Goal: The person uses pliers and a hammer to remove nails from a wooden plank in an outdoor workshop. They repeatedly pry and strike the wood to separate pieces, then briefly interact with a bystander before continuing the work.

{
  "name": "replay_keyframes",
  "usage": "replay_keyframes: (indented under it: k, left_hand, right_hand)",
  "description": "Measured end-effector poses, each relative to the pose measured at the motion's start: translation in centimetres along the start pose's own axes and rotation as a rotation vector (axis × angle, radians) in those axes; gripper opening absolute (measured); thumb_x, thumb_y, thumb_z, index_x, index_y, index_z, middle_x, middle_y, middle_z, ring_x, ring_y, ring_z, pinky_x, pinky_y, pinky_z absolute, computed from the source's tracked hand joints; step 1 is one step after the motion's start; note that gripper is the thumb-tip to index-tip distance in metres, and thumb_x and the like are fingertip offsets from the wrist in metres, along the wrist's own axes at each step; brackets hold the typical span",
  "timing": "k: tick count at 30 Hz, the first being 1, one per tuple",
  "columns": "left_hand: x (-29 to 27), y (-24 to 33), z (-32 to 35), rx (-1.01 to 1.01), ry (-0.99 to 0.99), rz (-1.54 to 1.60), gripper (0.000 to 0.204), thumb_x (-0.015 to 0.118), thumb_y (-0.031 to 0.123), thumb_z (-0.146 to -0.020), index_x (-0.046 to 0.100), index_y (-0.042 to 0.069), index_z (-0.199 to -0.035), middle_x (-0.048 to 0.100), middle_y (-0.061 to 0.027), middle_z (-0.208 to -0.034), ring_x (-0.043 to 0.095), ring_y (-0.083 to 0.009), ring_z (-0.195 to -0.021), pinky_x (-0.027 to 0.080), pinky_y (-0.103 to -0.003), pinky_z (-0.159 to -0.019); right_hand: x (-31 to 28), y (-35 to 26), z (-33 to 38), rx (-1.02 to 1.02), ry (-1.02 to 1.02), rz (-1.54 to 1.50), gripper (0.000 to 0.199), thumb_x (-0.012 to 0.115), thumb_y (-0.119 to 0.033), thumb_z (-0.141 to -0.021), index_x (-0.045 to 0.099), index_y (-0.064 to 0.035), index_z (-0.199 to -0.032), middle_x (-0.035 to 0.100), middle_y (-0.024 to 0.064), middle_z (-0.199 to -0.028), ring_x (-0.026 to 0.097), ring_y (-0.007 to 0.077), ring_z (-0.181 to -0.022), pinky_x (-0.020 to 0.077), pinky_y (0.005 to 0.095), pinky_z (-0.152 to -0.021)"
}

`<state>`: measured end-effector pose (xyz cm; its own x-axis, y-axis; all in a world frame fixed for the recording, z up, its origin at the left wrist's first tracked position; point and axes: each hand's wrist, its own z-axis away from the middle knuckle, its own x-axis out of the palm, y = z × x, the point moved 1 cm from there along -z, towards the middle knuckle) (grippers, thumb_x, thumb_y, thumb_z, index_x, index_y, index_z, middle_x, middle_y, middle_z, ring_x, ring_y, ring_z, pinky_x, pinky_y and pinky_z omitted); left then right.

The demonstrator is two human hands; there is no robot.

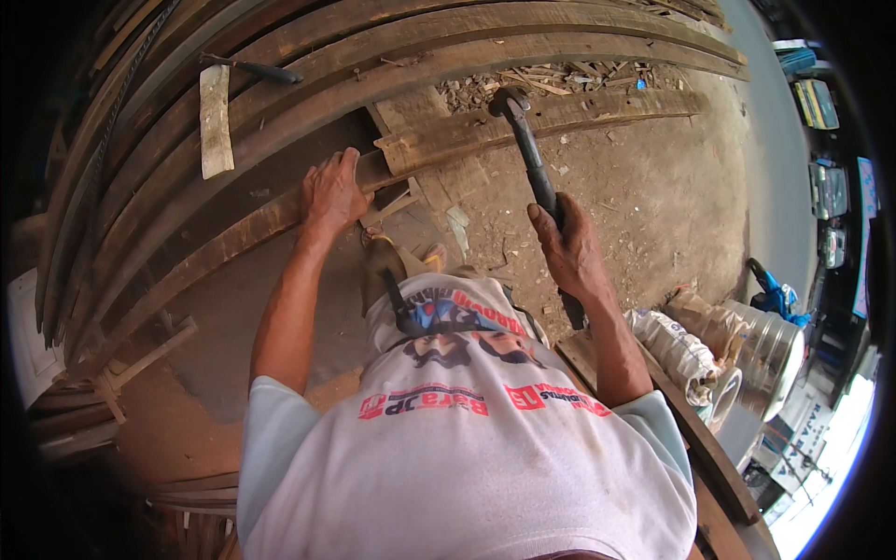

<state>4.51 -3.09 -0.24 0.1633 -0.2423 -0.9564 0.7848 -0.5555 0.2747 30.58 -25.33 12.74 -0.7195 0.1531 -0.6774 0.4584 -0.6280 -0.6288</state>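
In my right hand (577, 250) is a claw hammer (534, 163), gripped around its dark handle, with the head raised away from me. My left hand (336, 191) lies over a long wooden beam (257, 220), its fingers curled onto the wood. Just beyond that hand, the end of a rough, lighter timber (541, 119) meets the beam. A pale flat strip of wood (216, 121) lies across the beams to the left. Close to it rests a dark-handled tool (266, 71), whose kind I cannot make out.
Several long planks (420, 42) stretch across the far side. Wood scraps (560, 77) litter the dirt ground beyond the timber. At the right stand stuffed sacks (667, 341) and a large silvery container (770, 359). Another plank (705, 439) lies beside my right arm.
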Motion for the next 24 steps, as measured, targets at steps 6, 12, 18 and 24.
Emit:
replay_keyframes:
  k: [6, 12, 18, 24]
  left_hand:
    - [0.4, -0.9, 0.3, 0.002, 0.005, 0.009, 0.064, 0.09, 0.025, -0.075, 0.056, 0.007, -0.127, 0.069, -0.0175, -0.122, 0.066, -0.0379, -0.119, 0.05, -0.053, -0.101]
    - [0.3, -0.5, -0.3, 0.014, 0.012, 0.034, 0.06, 0.089, 0.026, -0.075, 0.057, 0.008, -0.123, 0.07, -0.0165, -0.117, 0.067, -0.0369, -0.117, 0.05, -0.052, -0.099]
    - [0.2, -1.1, -1.1, -0.009, 0.011, 0.011, 0.061, 0.089, 0.023, -0.075, 0.056, 0.009, -0.124, 0.069, -0.0176, -0.117, 0.067, -0.0384, -0.116, 0.05, -0.053, -0.098]
    - [0.5, -0.9, 0.2, -0.003, 0.006, 0.047, 0.062, 0.09, 0.022, -0.075, 0.054, 0.008, -0.125, 0.068, -0.0187, -0.118, 0.066, -0.0413, -0.117, 0.049, -0.057, -0.099]
  right_hand:
    - [-5.6, -7.4, 1.7, -0.752, 0.438, -0.758, 0.039, 0.064, -0.033, -0.107, 0.054, 0.0014, -0.121, 0.057, 0.0047, -0.076, 0.051, 0.0086, -0.058, 0.0439, 0.0234, -0.049]
    - [-1.6, -2.0, -0.3, -0.522, 0.217, -0.352, 0.04, 0.058, -0.041, -0.109, 0.053, -0.002, -0.112, 0.059, 0.0077, -0.074, 0.055, 0.0159, -0.06, 0.047, 0.0348, -0.053]
    - [-1.0, -1.6, -0.4, -0.056, -0.031, -0.261, 0.044, 0.06, -0.045, -0.108, 0.054, -0.0014, -0.106, 0.057, 0.0031, -0.075, 0.054, 0.0124, -0.062, 0.0456, 0.0348, -0.055]
    - [-8.0, -8.1, 0.7, -1.061, 0.365, -0.796, 0.045, 0.057, -0.045, -0.109, 0.056, -0.0016, -0.117, 0.054, 0.0065, -0.075, 0.05, 0.0134, -0.053, 0.0448, 0.0269, -0.045]
